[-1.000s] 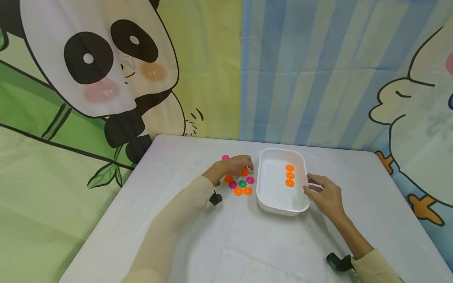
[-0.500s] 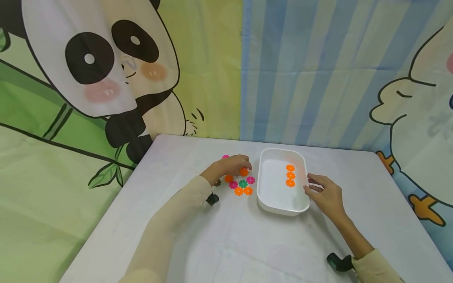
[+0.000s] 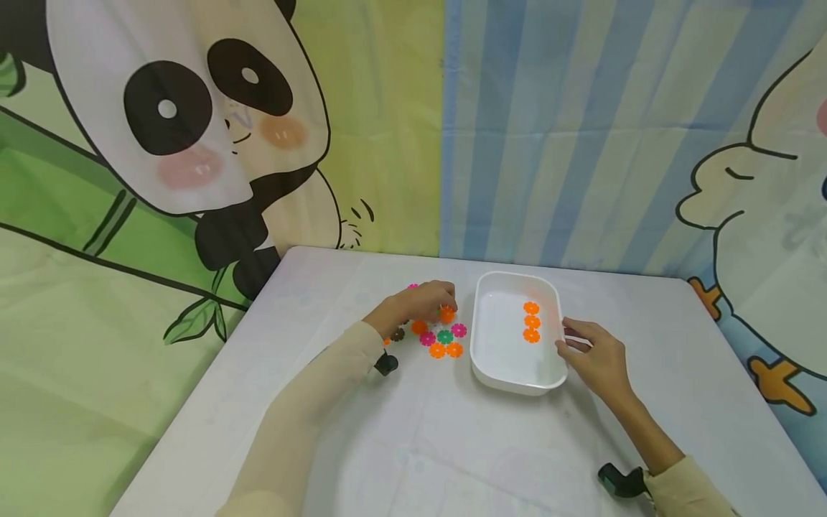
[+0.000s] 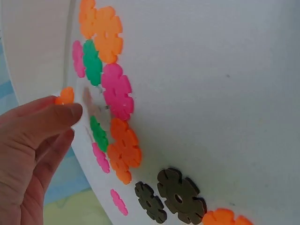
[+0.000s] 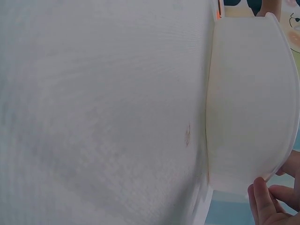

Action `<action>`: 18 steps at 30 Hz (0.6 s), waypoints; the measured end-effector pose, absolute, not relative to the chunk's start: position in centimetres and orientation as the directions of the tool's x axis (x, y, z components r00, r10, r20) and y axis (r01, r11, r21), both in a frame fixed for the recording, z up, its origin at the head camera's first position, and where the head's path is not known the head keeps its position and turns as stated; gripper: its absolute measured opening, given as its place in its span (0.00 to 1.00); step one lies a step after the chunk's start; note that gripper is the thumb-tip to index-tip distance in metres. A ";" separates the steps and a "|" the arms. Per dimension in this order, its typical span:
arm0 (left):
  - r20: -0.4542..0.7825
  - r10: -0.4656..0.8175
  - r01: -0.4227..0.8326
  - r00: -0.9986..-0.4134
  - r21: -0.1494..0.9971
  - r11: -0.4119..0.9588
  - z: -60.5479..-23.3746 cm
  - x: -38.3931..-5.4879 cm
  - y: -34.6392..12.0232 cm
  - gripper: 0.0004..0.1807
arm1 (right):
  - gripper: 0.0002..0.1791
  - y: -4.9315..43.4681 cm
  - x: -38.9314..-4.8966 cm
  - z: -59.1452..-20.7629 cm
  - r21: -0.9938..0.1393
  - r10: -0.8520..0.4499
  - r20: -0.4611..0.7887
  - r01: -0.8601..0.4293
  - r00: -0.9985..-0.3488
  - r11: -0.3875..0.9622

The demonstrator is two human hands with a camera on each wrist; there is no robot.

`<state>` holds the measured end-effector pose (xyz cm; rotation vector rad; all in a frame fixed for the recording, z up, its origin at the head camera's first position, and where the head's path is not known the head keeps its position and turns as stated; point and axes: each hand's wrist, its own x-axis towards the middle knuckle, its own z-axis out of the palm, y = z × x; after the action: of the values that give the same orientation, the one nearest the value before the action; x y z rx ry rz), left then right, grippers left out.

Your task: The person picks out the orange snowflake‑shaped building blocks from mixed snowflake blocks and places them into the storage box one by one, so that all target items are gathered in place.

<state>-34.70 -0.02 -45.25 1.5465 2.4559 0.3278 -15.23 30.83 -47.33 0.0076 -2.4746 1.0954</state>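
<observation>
My left hand [image 3: 421,301] pinches an orange flower-shaped plastic disc [image 4: 65,95] between thumb and fingers, over the scattered pieces. Below and beside it lie more flower discs: two orange ones side by side at the front, a green disc [image 3: 445,337], a pink disc [image 3: 459,330] and, near the wrist, a dark brown disc [image 4: 182,197]. To the right stands a white rectangular tray [image 3: 510,384]. Inside, a column of three orange discs [image 3: 532,322] runs along its right part. My right hand [image 3: 596,359] holds the tray's right edge, fingertips at the rim and outer wall [image 5: 253,103].
The white table [image 3: 413,445] carries everything and ends at a curtain printed with a panda and blue stripes. A black wrist camera [image 3: 622,480] sits at the right sleeve, another black camera [image 3: 387,363] at the left wrist.
My left hand has drawn slightly left over the pile, and the held orange disc now shows more clearly clear of its fingers. The right hand and tray stay put.
</observation>
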 end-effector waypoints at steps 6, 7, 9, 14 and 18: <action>0.057 0.909 0.845 -0.413 0.397 0.359 -45.5 -34.6 -0.6 0.19 | 0.25 30.8 -15.3 -47.4 -0.709 0.167 0.384 -0.174 -0.908 0.684; 0.068 0.905 0.840 -0.419 0.409 0.358 -45.6 -34.5 -0.7 0.19 | 0.25 30.8 -15.3 -47.4 -0.709 0.169 0.383 -0.172 -0.908 0.684; 0.096 0.896 0.825 -0.434 0.441 0.352 -45.7 -34.3 -0.9 0.20 | 0.26 30.8 -15.3 -47.4 -0.710 0.169 0.382 -0.172 -0.908 0.683; 0.173 0.854 0.774 -0.490 0.537 0.335 -45.9 -33.7 -1.4 0.19 | 0.26 30.8 -15.3 -47.5 -0.715 0.172 0.384 -0.174 -0.907 0.677; 0.267 0.801 0.718 -0.536 0.643 0.266 -46.0 -33.2 -1.4 0.20 | 0.26 30.8 -15.3 -47.5 -0.720 0.173 0.386 -0.178 -0.906 0.671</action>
<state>-33.20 -1.36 -45.95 1.4522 2.4082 1.1270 -15.31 30.85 -47.49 0.0043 -2.4605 1.1245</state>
